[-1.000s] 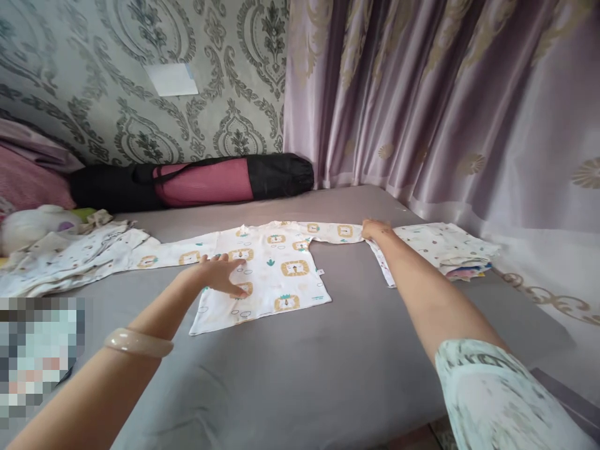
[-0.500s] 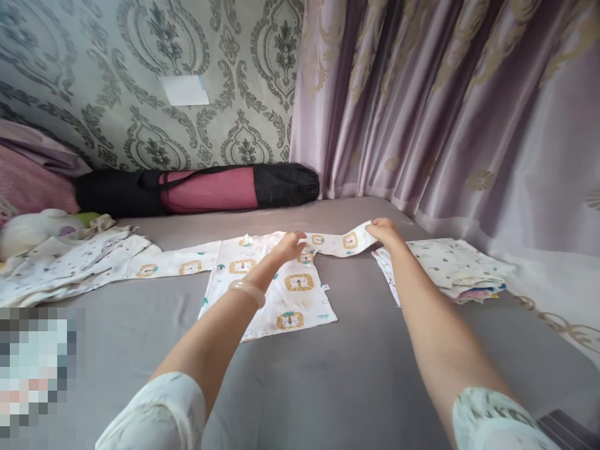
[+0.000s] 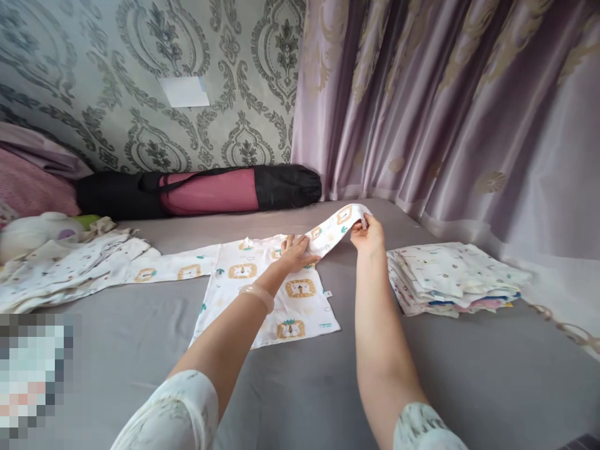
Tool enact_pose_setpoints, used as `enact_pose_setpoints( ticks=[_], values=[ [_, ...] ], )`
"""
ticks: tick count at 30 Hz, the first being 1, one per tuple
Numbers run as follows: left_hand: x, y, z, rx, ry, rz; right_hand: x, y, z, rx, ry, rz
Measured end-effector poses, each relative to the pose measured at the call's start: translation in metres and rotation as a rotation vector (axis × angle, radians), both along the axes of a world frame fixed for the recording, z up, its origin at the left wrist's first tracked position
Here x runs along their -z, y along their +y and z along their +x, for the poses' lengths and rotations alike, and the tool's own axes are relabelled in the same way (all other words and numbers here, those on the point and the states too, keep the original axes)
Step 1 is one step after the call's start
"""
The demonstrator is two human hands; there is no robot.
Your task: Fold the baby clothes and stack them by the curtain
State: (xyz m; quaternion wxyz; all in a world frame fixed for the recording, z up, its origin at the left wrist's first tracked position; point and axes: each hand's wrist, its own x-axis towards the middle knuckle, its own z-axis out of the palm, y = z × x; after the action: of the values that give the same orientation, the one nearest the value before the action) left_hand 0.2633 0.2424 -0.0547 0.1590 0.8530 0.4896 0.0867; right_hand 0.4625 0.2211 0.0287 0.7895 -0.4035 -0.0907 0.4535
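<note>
Left hand [image 3: 296, 252] lies open on the shoulder of a lion-print shirt [image 3: 300, 312] spread on the grey bed [image 3: 300, 394], right hand [image 3: 368, 231] pinches its lifted sleeve [image 3: 335, 226] near the end, folded clothes [image 3: 454, 269] sit rightward, and a black-and-pink roll [image 3: 210, 191] lies beyond.

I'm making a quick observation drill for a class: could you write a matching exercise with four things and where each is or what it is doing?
Column one
1. Left hand
2. Right hand
3. Stack of folded clothes
4. Black-and-pink long bag

Column two
A. Lying along the foot of the patterned wall
B. Resting on the shirt near its shoulder
C. Holding up the end of a sleeve
D. To the right of the shirt, near the curtain

Pairs: 1-B, 2-C, 3-D, 4-A
</note>
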Motion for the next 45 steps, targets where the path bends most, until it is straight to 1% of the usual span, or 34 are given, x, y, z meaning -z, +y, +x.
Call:
enact_pose_setpoints(
  ticks=[2, 5, 9, 13, 17, 20, 23, 25, 26, 28, 32, 33, 35, 38, 41, 43, 45],
  values=[
    [-0.002, 0.003, 0.001, 0.019, 0.048, -0.016, 0.0, 0.001, -0.015, -0.015, 0.088, 0.032],
    [-0.005, 0.011, 0.001, 0.066, 0.1, -0.045, -0.002, 0.001, -0.037, -0.081, 0.128, 0.071],
    [-0.012, 0.022, 0.001, 0.126, 0.133, -0.101, -0.008, 0.001, -0.059, -0.182, 0.104, 0.092],
    [-0.017, 0.028, 0.002, 0.149, 0.136, -0.118, -0.012, 0.004, -0.079, -0.253, 0.047, 0.142],
    [-0.014, 0.033, 0.004, 0.144, 0.136, -0.111, -0.009, 0.006, -0.1, -0.333, 0.035, 0.236],
    [-0.01, 0.032, 0.001, 0.122, 0.124, -0.089, -0.004, 0.007, -0.113, -0.366, 0.027, 0.231],
    [-0.011, 0.025, -0.012, 0.079, 0.055, -0.041, -0.001, 0.008, -0.117, -0.371, 0.027, 0.191],
    [-0.013, 0.017, -0.029, 0.027, -0.039, -0.017, 0.0, 0.008, -0.117, -0.364, 0.001, 0.167],
    [-0.014, 0.013, -0.04, -0.008, -0.11, -0.018, 0.001, 0.008, -0.118, -0.36, -0.022, 0.157],
    [-0.014, 0.004, -0.063, -0.129, -0.329, -0.059, 0.001, 0.008, -0.121, -0.367, -0.08, 0.137],
    [-0.011, -0.013, -0.104, -0.479, -0.907, -0.273, 0.007, 0.008, -0.14, -0.431, -0.24, 0.053],
    [-0.009, -0.016, -0.111, -0.54, -1.008, -0.312, 0.01, 0.008, -0.147, -0.444, -0.301, 0.022],
    [-0.007, -0.019, -0.119, -0.608, -1.136, -0.357, 0.018, 0.007, -0.16, -0.465, -0.453, -0.046],
    [-0.006, -0.019, -0.121, -0.646, -1.236, -0.41, 0.031, 0.004, -0.178, -0.525, -0.739, -0.105],
    [-0.007, -0.016, -0.12, -0.654, -1.275, -0.447, 0.041, -0.001, -0.189, -0.661, -1.055, -0.069],
    [-0.007, -0.015, -0.12, -0.649, -1.254, -0.426, 0.045, -0.006, -0.193, -0.768, -1.245, -0.019],
    [-0.006, -0.016, -0.121, -0.651, -1.197, -0.35, 0.046, -0.008, -0.194, -0.811, -1.39, 0.007]
  ],
)
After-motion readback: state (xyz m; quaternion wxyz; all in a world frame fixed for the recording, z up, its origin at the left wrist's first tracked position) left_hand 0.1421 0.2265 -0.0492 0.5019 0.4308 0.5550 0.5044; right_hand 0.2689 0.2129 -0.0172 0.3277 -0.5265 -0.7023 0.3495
